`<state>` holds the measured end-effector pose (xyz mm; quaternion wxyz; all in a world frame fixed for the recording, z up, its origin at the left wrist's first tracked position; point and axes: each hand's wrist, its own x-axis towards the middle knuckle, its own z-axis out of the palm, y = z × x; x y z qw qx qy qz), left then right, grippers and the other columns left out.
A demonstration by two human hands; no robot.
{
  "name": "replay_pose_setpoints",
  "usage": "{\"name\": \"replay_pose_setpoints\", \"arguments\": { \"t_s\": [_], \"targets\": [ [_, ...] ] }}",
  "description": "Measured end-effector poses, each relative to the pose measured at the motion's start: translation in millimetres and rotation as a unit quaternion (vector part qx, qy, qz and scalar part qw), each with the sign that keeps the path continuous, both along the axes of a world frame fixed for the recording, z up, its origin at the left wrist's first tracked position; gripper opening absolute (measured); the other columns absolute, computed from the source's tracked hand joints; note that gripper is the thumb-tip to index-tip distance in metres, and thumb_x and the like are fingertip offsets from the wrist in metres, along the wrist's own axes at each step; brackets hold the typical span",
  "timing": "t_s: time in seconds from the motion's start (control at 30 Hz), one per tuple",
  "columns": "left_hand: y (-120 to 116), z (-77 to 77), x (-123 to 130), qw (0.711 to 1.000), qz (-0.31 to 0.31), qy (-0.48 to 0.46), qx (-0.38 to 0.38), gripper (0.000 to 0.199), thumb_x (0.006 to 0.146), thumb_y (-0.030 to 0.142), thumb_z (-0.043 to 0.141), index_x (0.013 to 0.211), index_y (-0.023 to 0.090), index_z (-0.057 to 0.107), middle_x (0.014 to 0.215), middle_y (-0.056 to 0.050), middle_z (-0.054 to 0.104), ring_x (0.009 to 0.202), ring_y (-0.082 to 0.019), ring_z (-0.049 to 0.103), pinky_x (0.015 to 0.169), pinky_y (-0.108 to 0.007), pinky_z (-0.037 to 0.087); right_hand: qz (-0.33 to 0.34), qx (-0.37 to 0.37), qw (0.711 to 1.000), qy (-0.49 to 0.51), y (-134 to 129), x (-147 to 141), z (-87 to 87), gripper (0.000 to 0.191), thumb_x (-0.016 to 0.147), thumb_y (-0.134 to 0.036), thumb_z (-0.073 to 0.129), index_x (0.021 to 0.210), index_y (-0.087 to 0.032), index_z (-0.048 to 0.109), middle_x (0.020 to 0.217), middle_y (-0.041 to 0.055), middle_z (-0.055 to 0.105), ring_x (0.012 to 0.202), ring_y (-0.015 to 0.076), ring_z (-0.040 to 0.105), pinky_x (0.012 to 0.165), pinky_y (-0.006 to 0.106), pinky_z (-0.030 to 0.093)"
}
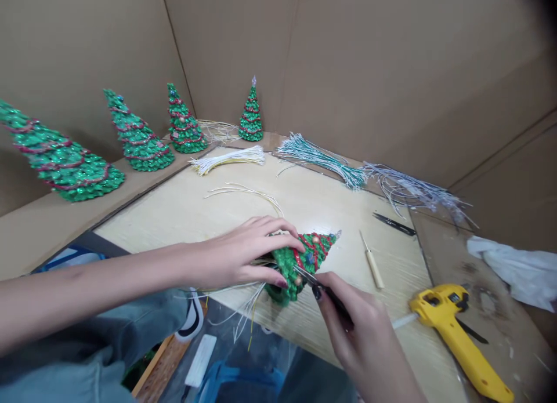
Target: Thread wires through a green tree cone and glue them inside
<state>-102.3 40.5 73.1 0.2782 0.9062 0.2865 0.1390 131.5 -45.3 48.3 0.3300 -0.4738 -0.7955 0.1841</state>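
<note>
A small green tree (285,267) with red garland and small balls lies on its side at the front of the table, its clear tip toward the right. My left hand (265,249) is closed around its base and holds it down. White and yellow wires (248,304) trail out of the base over the table's front edge. In my right hand (348,313) is a pair of dark tweezers (333,301), gripped between thumb and fingers, with the metal tips touching the tree's side.
Several green trees (141,139) stand along the cardboard walls. Wire bundles (322,159) lie at the back. To the right are black snips (394,223), an awl (372,264), a yellow glue gun (456,333) and a white cloth (517,269).
</note>
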Motion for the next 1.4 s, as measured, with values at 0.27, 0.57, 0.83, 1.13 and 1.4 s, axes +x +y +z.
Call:
{"name": "replay_pose_setpoints", "arguments": {
  "t_s": [0.27, 0.57, 0.83, 1.13, 1.4],
  "targets": [
    [2, 6.5, 4, 0.998, -0.037, -0.036, -0.036, 0.057, 0.094, 0.032, 0.064, 0.145, 0.023, 0.043, 0.148, -0.009, 0.051, 0.136, -0.025, 0.049, 0.113, -0.037, 0.038, 0.016, -0.024, 1.0, -0.008, 4, 4, -4.8, 0.018, 0.102, -0.02, 0.044, 0.092, -0.022, 0.059, 0.065, -0.0044, 0.055, 0.053, 0.0095, 0.047, 0.054, 0.02, 0.035],
    [2, 5.5, 5, 0.997, -0.046, -0.031, -0.051, 0.057, 0.095, 0.035, 0.062, 0.146, 0.019, 0.043, 0.151, -0.013, 0.047, 0.14, -0.026, 0.045, 0.116, -0.037, 0.034, 0.033, -0.021, 0.999, -0.023, 9, 5, 2.3, 0.021, 0.1, -0.015, 0.043, 0.085, -0.021, 0.057, 0.062, -0.0063, 0.047, 0.051, 0.0078, 0.04, 0.053, 0.02, 0.031],
    [8, -0.4, 2, 0.996, -0.059, -0.046, -0.048, 0.055, 0.095, 0.038, 0.063, 0.143, 0.02, 0.045, 0.149, -0.011, 0.05, 0.138, -0.024, 0.047, 0.114, -0.033, 0.034, -0.012, -0.024, 0.999, -0.041, 4, 2, -4.8, 0.019, 0.101, -0.019, 0.041, 0.096, -0.023, 0.059, 0.066, -0.0054, 0.055, 0.054, 0.0103, 0.046, 0.056, 0.022, 0.032],
    [8, -2.7, -1, 0.995, -0.055, -0.065, -0.054, 0.054, 0.094, 0.038, 0.063, 0.143, 0.021, 0.046, 0.147, -0.01, 0.051, 0.136, -0.023, 0.049, 0.113, -0.032, 0.035, -0.053, 0.031, 0.997, -0.045, 5, -4, -6.3, 0.02, 0.099, -0.019, 0.044, 0.099, -0.022, 0.064, 0.072, -0.0022, 0.064, 0.058, 0.0125, 0.054, 0.059, 0.023, 0.035],
    [7, -3.1, 3, 0.996, -0.06, -0.055, -0.044, 0.051, 0.096, 0.037, 0.06, 0.142, 0.019, 0.046, 0.148, -0.012, 0.051, 0.136, -0.026, 0.049, 0.113, -0.037, 0.037, -0.039, 0.034, 0.994, -0.097, 5, -4, 0.8, 0.025, 0.1, -0.022, 0.042, 0.08, -0.022, 0.056, 0.059, -0.0049, 0.047, 0.051, 0.0122, 0.041, 0.054, 0.025, 0.028]
  ]
}}
